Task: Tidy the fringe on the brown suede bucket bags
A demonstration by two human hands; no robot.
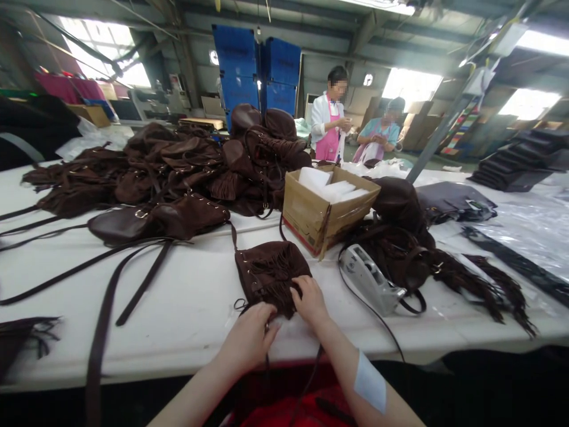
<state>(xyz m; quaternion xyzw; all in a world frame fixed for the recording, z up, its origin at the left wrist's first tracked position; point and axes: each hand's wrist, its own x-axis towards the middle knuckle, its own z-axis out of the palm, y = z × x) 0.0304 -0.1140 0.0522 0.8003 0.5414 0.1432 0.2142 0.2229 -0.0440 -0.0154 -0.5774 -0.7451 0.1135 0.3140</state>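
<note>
A small dark brown fringed bag (262, 267) lies on the white table in front of me, its strap running off toward the back and another dark cord hanging over the near edge. At the bag's near edge is my left hand (252, 333), fingers curled in; whether they pinch something there is hidden. My right hand (310, 301) rests at the bag's right side with its fingers bent over the fringe, its fingertips seeming to grip some strands. A larger brown bag (164, 219) lies on its side to the left, long straps trailing from it.
A cardboard box (306, 213) with white foam pieces stands behind the bag. Right of it sits a grey tape dispenser (371, 279) beside more fringed bags (400, 255). A big heap of brown bags (178, 160) covers the back left. Two people (329, 124) in pink aprons work beyond the table.
</note>
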